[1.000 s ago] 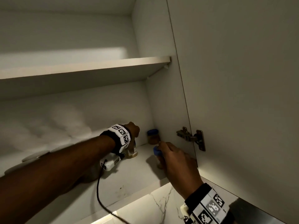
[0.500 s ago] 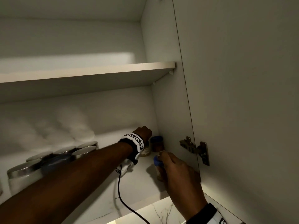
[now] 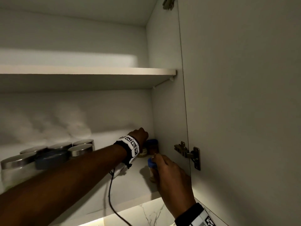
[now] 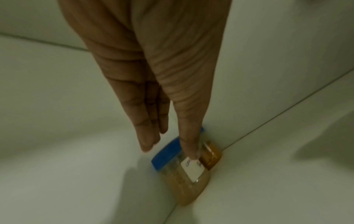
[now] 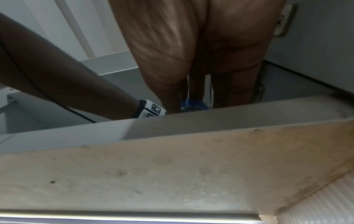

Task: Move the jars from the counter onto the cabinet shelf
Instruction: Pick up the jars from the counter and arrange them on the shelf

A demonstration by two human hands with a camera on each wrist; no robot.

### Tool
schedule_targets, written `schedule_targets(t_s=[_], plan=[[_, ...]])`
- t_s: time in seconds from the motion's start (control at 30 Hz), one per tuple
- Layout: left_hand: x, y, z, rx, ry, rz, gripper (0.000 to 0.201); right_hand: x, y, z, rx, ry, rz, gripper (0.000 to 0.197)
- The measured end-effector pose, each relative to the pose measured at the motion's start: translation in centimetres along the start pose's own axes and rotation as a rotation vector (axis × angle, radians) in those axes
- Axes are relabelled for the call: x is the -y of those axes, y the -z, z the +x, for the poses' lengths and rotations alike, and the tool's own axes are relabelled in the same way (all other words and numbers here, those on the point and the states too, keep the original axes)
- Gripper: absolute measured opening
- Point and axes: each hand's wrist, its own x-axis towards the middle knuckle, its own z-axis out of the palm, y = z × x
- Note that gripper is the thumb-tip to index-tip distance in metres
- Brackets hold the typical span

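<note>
At the far right corner of the lower cabinet shelf [image 3: 127,185], a small blue-lidded jar of pale paste [image 4: 184,171] stands beside a darker brown jar [image 3: 152,146]. Left hand [image 4: 153,91], fingers straight, touches it; nudge gently. Right hand [image 3: 172,175] grips another blue-capped jar [image 3: 152,168]: set it flat before letting go.

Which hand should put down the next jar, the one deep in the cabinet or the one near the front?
Probably the right hand. It grips a blue-lidded jar standing at the front of the shelf. The left hand only touches the labelled jar in the back corner with straight fingers.
</note>
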Motion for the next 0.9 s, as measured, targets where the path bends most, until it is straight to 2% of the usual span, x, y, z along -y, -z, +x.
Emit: schedule_targets(t_s=[0.1,0.23,0.4,0.53,0.63,0.77,0.83,0.9], plan=[[0.5,1.3,-3.6,-0.033,-0.078,-0.044,0.047,0.1,0.3,0.2,0.021,0.028,-0.130,0.030],[3.2,3.0,-10.7,-0.031,-0.151,-0.165,0.039,1.6,2.0,-0.3,0.029,0.055,-0.197,0.039],[8.8,1.8,-21.2,-0.025,-0.232,-0.280,0.042,2.3,2.6,0.8,0.189,0.020,-0.392,0.050],[11.6,-1.7,-28.3,0.067,-0.125,-0.347,0.072,4.2,3.2,3.1,0.330,-0.011,-0.544,0.049],[12.5,-4.8,-31.6,0.146,-0.084,-0.341,0.083,6.0,3.4,5.0,0.408,-0.004,-0.611,0.037],[12.8,-7.9,-34.4,0.055,0.018,-0.382,0.092,6.9,2.2,8.9,0.471,0.035,-0.619,0.022],[12.6,-9.3,-35.1,-0.014,0.056,-0.347,0.086,6.9,1.2,10.8,0.511,0.040,-0.631,0.024],[12.2,-10.8,-35.5,-0.146,0.090,-0.367,0.078,7.1,0.0,12.7,0.531,0.044,-0.622,0.031]])
